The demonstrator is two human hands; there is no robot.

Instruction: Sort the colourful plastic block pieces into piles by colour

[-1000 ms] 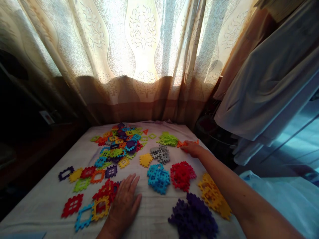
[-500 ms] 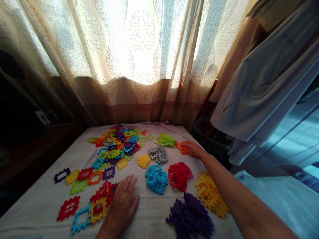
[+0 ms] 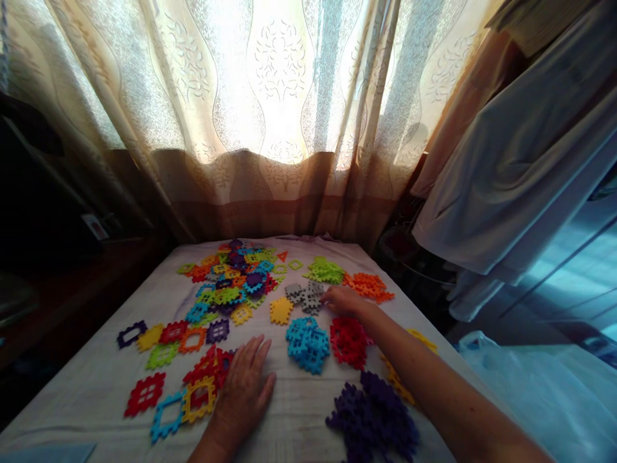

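My left hand (image 3: 245, 390) lies flat on the white cloth, fingers spread, beside red pieces (image 3: 209, 365) that it partly covers. My right hand (image 3: 343, 301) reaches over the table with its fingertips at the right edge of the grey pieces (image 3: 311, 297); its fingers are bent together, and whether they pinch a piece is too small to tell. Around it lie piles of orange (image 3: 369, 286), lime green (image 3: 325, 270), red (image 3: 348, 343) and blue pieces (image 3: 308, 345). A yellow piece (image 3: 281, 310) sits left of the grey ones.
A mixed heap of pieces (image 3: 231, 276) spreads over the back left. Purple pieces (image 3: 376, 418) lie near the front, and yellow pieces (image 3: 400, 382) are partly under my right forearm. Curtains (image 3: 279, 173) hang behind; clothes (image 3: 501, 161) hang at right.
My right hand has moved left from the orange pile to the grey pieces, uncovering the orange pile. My left hand stays flat on the cloth. The view has shifted slightly.
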